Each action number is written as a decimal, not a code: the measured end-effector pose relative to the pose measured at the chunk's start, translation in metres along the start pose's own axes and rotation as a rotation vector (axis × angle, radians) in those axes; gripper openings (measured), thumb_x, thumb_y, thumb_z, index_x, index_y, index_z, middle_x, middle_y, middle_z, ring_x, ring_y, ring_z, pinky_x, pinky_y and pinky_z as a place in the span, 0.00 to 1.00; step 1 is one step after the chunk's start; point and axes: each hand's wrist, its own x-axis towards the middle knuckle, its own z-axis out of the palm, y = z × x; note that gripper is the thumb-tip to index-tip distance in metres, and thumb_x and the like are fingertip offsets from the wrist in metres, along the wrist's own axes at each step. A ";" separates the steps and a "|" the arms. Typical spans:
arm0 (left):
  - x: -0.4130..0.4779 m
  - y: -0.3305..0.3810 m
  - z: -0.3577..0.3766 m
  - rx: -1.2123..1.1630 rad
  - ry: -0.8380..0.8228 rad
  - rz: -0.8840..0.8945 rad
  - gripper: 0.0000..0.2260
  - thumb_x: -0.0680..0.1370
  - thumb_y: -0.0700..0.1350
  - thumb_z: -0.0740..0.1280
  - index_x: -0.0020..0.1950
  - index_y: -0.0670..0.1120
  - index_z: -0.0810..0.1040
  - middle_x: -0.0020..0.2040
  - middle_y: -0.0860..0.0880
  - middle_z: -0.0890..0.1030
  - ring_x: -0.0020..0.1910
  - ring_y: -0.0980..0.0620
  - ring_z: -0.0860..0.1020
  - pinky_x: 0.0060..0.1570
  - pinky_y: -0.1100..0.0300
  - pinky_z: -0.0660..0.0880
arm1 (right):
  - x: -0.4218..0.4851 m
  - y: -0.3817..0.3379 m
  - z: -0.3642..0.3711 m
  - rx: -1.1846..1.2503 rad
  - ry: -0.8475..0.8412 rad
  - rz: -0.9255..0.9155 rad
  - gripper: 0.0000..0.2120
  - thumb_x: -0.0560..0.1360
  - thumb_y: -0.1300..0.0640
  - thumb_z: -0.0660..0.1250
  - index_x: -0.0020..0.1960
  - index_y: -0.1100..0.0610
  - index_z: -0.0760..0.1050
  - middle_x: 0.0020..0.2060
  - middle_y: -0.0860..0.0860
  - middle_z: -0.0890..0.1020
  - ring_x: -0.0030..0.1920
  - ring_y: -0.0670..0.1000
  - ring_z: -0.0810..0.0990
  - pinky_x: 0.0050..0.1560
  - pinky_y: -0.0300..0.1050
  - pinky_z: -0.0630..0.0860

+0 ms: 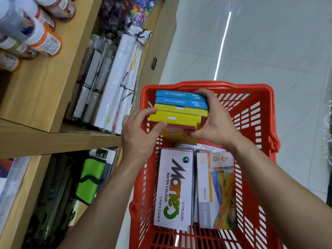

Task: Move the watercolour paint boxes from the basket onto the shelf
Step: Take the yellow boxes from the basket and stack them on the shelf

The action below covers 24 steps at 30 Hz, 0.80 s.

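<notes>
A red plastic basket (pixel 251 108) stands on the floor beside a wooden shelf (pixel 59 137). At its far end is a stack of paint boxes (pixel 181 110), two blue over yellow ones. My left hand (pixel 142 130) grips the stack's left end and my right hand (pixel 213 121) grips its right end. The stack sits inside the basket, above the rim level or near it; I cannot tell which. Nearer to me lie a white Marie's water colour box (pixel 174 189) and a white-and-orange paint box (pixel 215 191), flat in the basket.
The shelf's middle level holds wrapped white paper rolls (pixel 115 83) and bags of coloured bits (pixel 125 13). Cylindrical tubes (pixel 36 29) lie on the upper board. A green pouch (pixel 89 178) sits on the lower level. Pale tiled floor (pixel 269 42) lies to the right.
</notes>
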 end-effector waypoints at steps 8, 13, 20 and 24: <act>-0.007 0.002 -0.002 -0.028 0.002 -0.014 0.22 0.73 0.65 0.68 0.63 0.57 0.80 0.55 0.61 0.78 0.56 0.56 0.70 0.51 0.63 0.68 | -0.017 -0.025 -0.025 0.015 0.028 -0.016 0.49 0.56 0.51 0.81 0.72 0.46 0.63 0.65 0.48 0.76 0.63 0.48 0.78 0.63 0.46 0.79; -0.014 0.011 -0.012 -0.063 -0.059 -0.066 0.24 0.71 0.68 0.67 0.65 0.61 0.76 0.54 0.65 0.76 0.60 0.56 0.70 0.58 0.56 0.71 | -0.034 -0.049 -0.051 0.138 0.157 -0.005 0.45 0.57 0.50 0.81 0.69 0.42 0.63 0.58 0.35 0.77 0.60 0.39 0.79 0.59 0.32 0.75; -0.058 0.045 -0.030 -0.235 -0.229 -0.148 0.33 0.70 0.67 0.69 0.74 0.59 0.71 0.63 0.62 0.76 0.62 0.64 0.75 0.57 0.72 0.69 | -0.063 -0.095 -0.089 0.247 0.205 0.037 0.45 0.54 0.49 0.83 0.67 0.44 0.66 0.61 0.48 0.79 0.58 0.47 0.83 0.56 0.41 0.80; -0.078 0.057 -0.018 -0.518 -0.369 -0.216 0.29 0.69 0.59 0.76 0.68 0.62 0.74 0.59 0.62 0.84 0.58 0.62 0.82 0.51 0.69 0.78 | -0.075 -0.101 -0.090 0.318 0.086 0.106 0.44 0.55 0.50 0.84 0.66 0.40 0.67 0.55 0.36 0.82 0.51 0.43 0.86 0.46 0.34 0.80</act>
